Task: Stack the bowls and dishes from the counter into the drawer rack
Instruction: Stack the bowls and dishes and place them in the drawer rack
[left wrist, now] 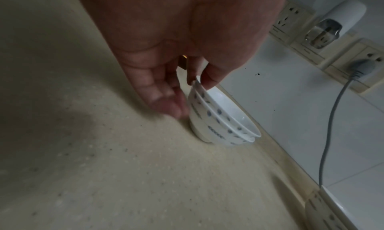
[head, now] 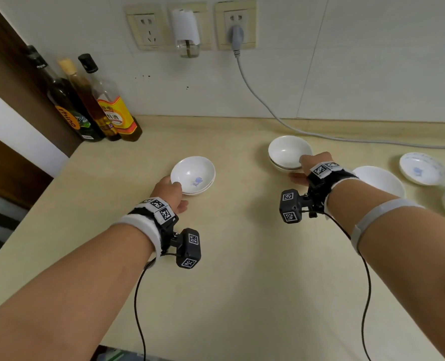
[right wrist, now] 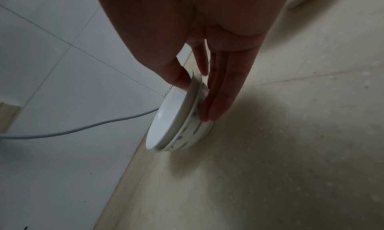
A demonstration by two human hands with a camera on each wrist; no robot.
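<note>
Three bottles [head: 93, 105] stand at the worktop's [head: 229, 256] far left corner. My left grip [head: 170, 192] pinches the near rim of two nested bowls [head: 193, 175], thumb inside, fingers [left wrist: 164, 102] outside; they sit mouth-up, bare surface all round. My right grip [head: 304, 169] pinches a second nested pair [head: 288, 152] near the wall, thumb on the rim, fingers [right wrist: 218, 94] flat against the side. Further right, more dishes [head: 422, 169] crowd the surface.
</note>
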